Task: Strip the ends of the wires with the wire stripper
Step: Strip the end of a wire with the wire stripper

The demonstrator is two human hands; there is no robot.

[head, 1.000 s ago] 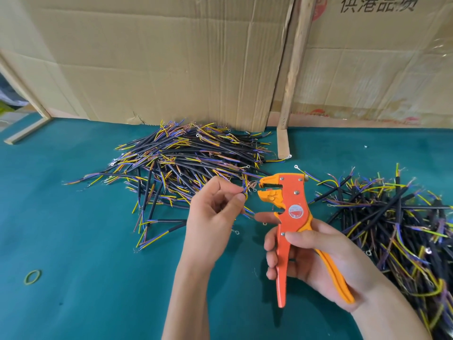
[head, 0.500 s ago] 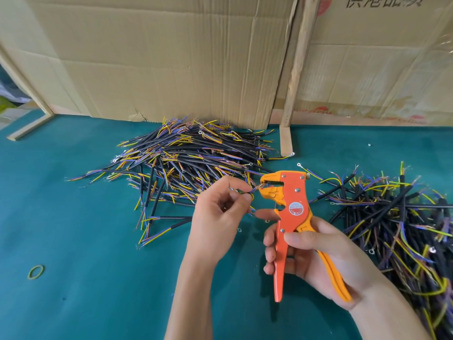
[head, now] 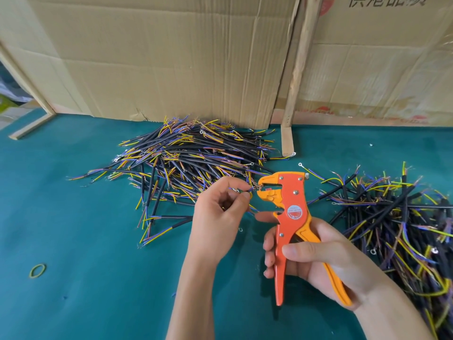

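Wire stripper point(head: 291, 212) upright-ish in the right hand point(head: 318, 256) — orange and yellow, head tipped up and to the left, handles running down through the palm. Fingers curled round both handles, thumb laid across the front of the orange one. Mouth at the head looks parted, though hard to say by how much.

Left hand point(head: 218, 217) just beside that mouth, thumb and fingertips pinching a thin wire point(head: 245, 190), remaining fingers loosely curled. Tip of the wire right at the mouth of the tool; can't tell whether it's actually between the blades or just touching the edge — too small and tangled there.

Behind the left hand, a big pile of wires point(head: 191, 158) on the green table point(head: 85, 241): black sheaths with yellow, blue and purple cores fanning out, a few ring terminals poking out. Second pile of wires point(head: 397, 217) off to the right, near the right wrist. Yellow-green rubber band point(head: 37, 270) lying alone on the table, well apart, lower left. Creased cardboard sheets point(head: 171, 57) standing along the back edge, with a wooden slat point(head: 300, 69) leaning between two of them.
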